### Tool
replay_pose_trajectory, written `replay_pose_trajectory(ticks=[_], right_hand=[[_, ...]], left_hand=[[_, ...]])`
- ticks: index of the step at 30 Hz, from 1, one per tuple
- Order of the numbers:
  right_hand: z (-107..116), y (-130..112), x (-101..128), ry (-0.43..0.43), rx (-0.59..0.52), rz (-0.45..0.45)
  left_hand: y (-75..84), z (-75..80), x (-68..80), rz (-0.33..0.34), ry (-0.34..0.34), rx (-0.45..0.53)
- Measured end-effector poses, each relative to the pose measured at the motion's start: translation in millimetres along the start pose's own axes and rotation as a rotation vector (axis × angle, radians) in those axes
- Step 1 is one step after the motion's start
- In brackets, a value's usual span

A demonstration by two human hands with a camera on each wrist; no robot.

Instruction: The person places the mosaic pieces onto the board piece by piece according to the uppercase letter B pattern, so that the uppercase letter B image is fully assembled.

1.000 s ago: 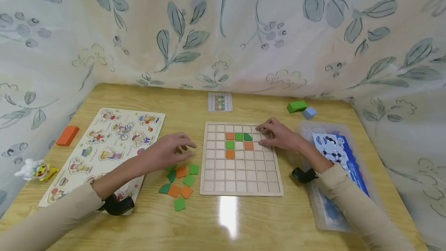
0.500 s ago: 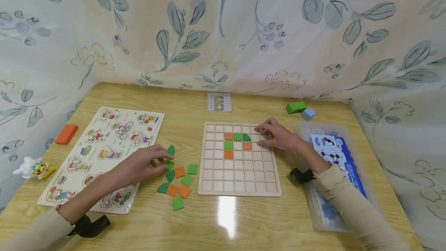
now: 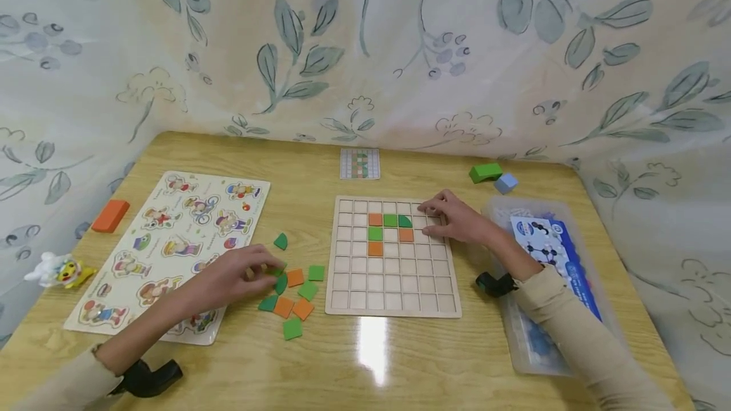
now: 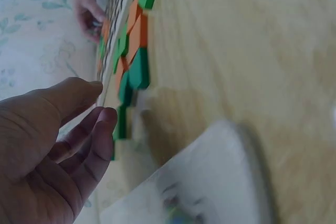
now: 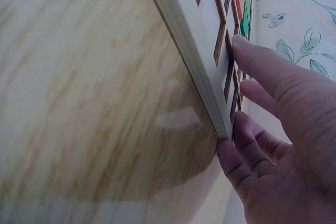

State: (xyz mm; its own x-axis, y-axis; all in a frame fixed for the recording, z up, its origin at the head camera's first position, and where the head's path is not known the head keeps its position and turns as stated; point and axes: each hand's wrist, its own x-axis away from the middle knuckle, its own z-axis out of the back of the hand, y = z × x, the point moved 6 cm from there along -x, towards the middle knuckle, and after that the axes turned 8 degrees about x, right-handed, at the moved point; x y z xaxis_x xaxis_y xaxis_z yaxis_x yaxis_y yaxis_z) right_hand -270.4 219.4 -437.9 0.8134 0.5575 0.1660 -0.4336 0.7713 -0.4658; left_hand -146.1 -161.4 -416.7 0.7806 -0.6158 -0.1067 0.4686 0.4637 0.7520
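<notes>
on board [image 3: 393,284], right hand [image 3: 455,219] half-spread, by tiles [image 3: 284,307], left hand [image 3: 235,274] half-curled

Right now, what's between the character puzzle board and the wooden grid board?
The head view shows orange square tiles, green squares, dark-green quarter-circles, and part of the left hand.

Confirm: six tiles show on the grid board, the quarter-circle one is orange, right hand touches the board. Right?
No: the quarter-circle tile is green, per the head view. Six tiles do show on the grid board, and the right hand does touch it.
</notes>
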Motion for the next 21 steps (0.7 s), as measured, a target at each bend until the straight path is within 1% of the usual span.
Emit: replay_pose_trajectory(ticks=[3, 5, 10, 15, 21], right_hand=[[1, 0, 0, 0.000, 0.002, 0.008], [1, 1, 0, -0.002, 0.007, 0.012], [4, -1, 0, -0.002, 0.004, 0.005], [4, -2, 0, -0.007, -0.004, 0.000], [2, 0, -1, -0.016, -0.007, -0.015]], left_hand=[[0.0, -6.3, -0.9, -0.010, -0.011, 0.010], [0.8, -9.2, -2.2, -0.014, -0.017, -0.003], [4.1, -8.9, -6.4, -0.009, -0.011, -0.044], [6.2, -10.8, -5.8, 0.004, -0.021, -0.024], [5.0, -14.6, -2.9, 0.040, -0.062, -0.007]])
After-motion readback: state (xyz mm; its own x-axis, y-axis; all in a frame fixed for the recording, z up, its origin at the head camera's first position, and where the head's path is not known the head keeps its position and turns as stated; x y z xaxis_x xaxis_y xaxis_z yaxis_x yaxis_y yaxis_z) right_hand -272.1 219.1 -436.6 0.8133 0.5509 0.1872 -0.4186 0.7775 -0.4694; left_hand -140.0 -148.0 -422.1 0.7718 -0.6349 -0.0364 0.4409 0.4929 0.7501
